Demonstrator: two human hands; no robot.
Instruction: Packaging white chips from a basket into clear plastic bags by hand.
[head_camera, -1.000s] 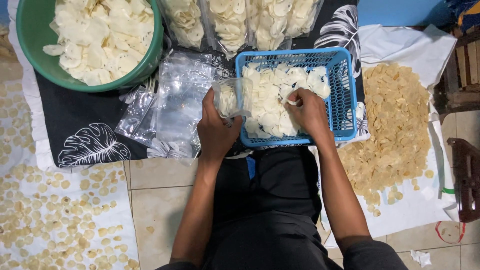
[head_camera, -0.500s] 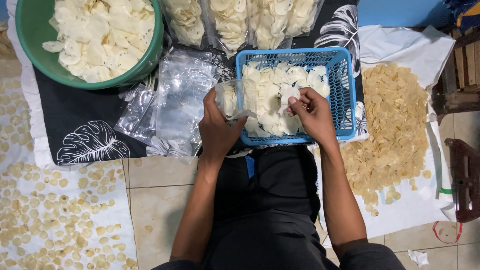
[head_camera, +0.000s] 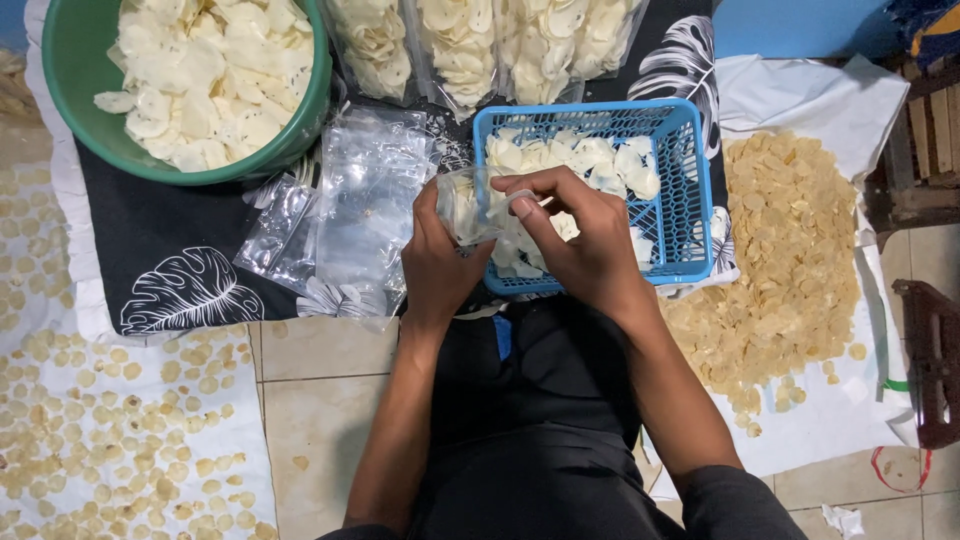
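My left hand (head_camera: 440, 265) holds a small clear plastic bag (head_camera: 468, 207) with pale chips in it, at the left rim of a blue plastic basket (head_camera: 680, 215). My right hand (head_camera: 580, 235) is over the basket's near side, fingers pinched on a white chip (head_camera: 522, 195) at the bag's mouth. The basket holds a layer of white chips (head_camera: 590, 160). Both forearms reach out from my dark clothing below.
A green basin (head_camera: 70, 120) of white chips stands at the top left. A pile of empty clear bags (head_camera: 350, 215) lies on a dark leaf-print cloth. Filled bags (head_camera: 470, 40) line the top. Yellow chips (head_camera: 790, 250) are spread on white sheets right and lower left.
My right hand lifted from the basket's chips and moved left to the bag's mouth with a chip. The left hand kept the bag by the basket rim.
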